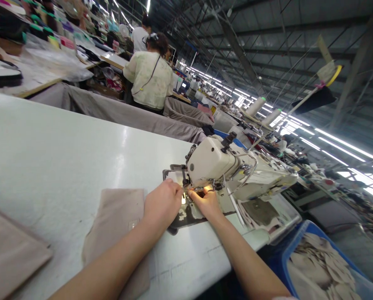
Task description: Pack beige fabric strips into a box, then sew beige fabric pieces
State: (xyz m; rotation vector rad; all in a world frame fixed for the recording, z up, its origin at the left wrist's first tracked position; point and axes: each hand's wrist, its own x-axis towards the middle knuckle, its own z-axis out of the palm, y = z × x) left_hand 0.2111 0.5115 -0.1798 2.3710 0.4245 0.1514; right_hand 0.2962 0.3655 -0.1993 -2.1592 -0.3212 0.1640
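Note:
A cream sewing machine [211, 160] stands on the pale table, its lamp lighting the needle area. My left hand [166, 200] is closed at the left of the needle, fingertips pinched together; what they hold is too small to make out. Close by on the right of the needle, my right hand [207, 202] has thumb and fingers drawn together under the machine head, and whatever is between them cannot be made out. A beige fabric piece [114, 216] lies flat beneath and beside my left forearm.
Another beige fabric piece [11, 254] lies at the far left of the table [64, 158]. Folded cloth [261, 212] sits right of the machine. A blue bin [324, 266] of beige pieces stands at lower right. A person [151, 75] sits beyond the table.

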